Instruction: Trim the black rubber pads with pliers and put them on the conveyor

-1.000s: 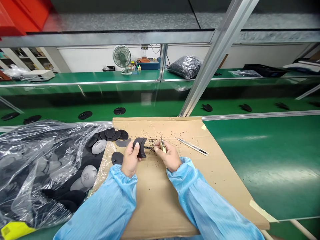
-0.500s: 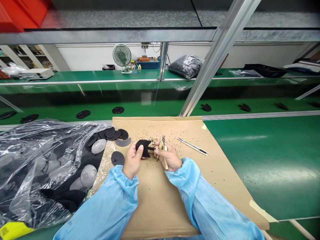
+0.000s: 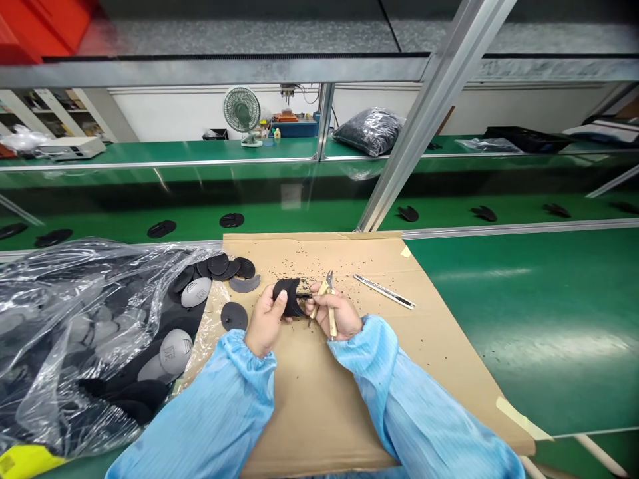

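Note:
My left hand (image 3: 265,320) is closed around a black curved part (image 3: 287,296), thumb on top of it. In my right hand (image 3: 339,314) is a pair of cutters (image 3: 330,303) with pale yellow handles, its metal tip pointing away from me. The fingertips of that hand also touch a thin dark piece (image 3: 303,295) that extends from the black part. Both hands are over a cardboard sheet (image 3: 319,399) strewn with tiny black bits. A grey disc (image 3: 233,316) lies just left of my left hand.
A knife (image 3: 384,291) lies on the cardboard at the right. Clear plastic (image 3: 94,299) with many black and grey parts covers the left side. A metal post (image 3: 424,126) rises beyond the cardboard. Black parts, such as one piece (image 3: 231,220), sit spaced along the green belt (image 3: 299,223).
The black part has turned slightly in my left hand, showing more of its curved edge. The cutters have tilted and their tip has moved a little right. The belt parts have shifted slightly left.

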